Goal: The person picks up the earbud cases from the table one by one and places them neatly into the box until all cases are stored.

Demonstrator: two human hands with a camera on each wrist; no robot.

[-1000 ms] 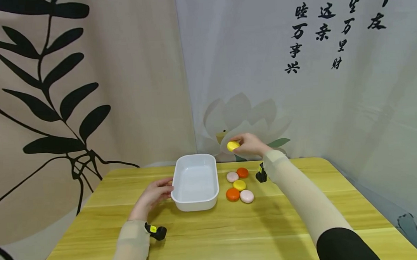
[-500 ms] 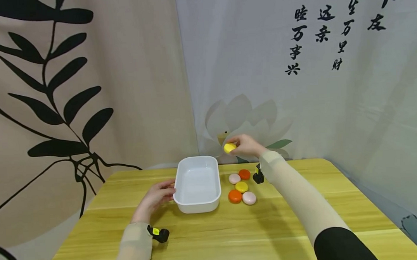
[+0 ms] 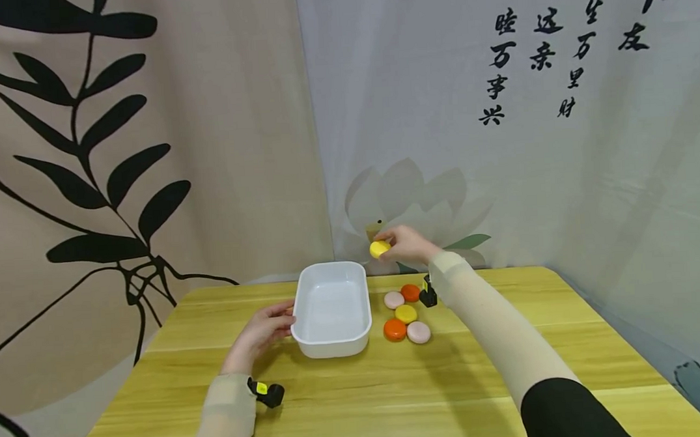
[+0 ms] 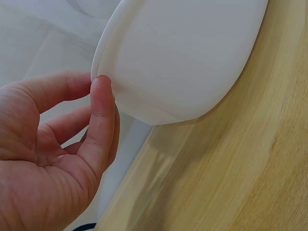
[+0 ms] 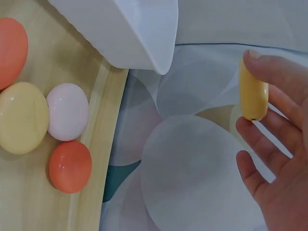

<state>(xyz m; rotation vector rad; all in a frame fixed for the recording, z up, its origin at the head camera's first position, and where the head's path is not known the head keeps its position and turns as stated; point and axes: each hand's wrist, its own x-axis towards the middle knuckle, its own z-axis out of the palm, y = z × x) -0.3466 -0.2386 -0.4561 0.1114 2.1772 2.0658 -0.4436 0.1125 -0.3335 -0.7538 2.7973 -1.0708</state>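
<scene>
My right hand (image 3: pixel 410 244) pinches a glossy yellow rounded disc (image 3: pixel 379 249) between thumb and fingers, raised beyond the table's far edge. In the right wrist view the yellow disc (image 5: pixel 253 94) stands on edge in the grip. My left hand (image 3: pixel 265 332) is at the left side of a white rectangular tub (image 3: pixel 335 351), its thumb and a finger meeting at the rim in the left wrist view. Right of the tub lie more discs: orange (image 3: pixel 394 330) and orange-red (image 3: pixel 410 293), pale pink (image 3: pixel 418 332) and pink (image 3: pixel 394 299), and a yellow one (image 3: pixel 406 314).
The wooden table (image 3: pixel 346 408) carries the tub and the loose discs near its far side. Directly behind it hangs a printed curtain (image 3: pixel 253 151) with plant shapes and writing. A small black camera (image 3: pixel 270 395) is strapped to each wrist.
The right hand has drifted a little to the left with the yellow disc, toward the tub. The left hand stays at the tub's rim, and the other discs lie unchanged.
</scene>
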